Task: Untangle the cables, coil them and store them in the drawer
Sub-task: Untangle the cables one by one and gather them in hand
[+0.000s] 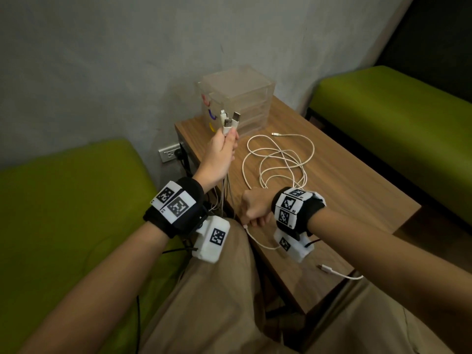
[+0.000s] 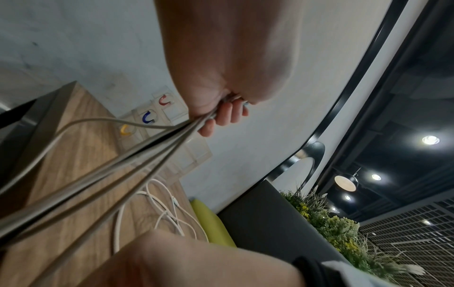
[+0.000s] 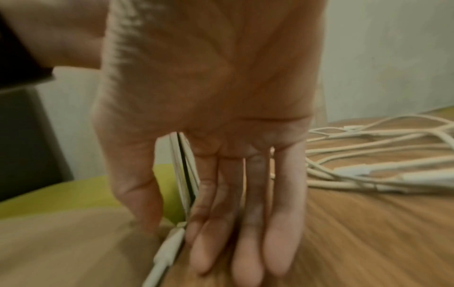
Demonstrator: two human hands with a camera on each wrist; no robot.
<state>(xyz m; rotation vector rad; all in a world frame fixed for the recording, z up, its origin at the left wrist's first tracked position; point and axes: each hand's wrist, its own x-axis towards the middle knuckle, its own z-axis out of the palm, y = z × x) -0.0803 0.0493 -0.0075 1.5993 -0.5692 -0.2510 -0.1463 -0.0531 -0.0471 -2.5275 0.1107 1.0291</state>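
Loose white cables point(image 1: 278, 162) sprawl mid-desk point(image 1: 357, 185); the drawer unit point(image 1: 245, 98) blocks twelve o'clock, bare wood lies toward three.

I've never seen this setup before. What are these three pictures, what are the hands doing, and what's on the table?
No machine here: a person wears cameras on the head and both wrists. The head view looks down; the other two look along each hand. The left hand holds a bunch of cables up by their plugs. The right hand, fingers straight, reaches to a plug at the table edge. A loose white cable lies on the table, beside a clear drawer box.
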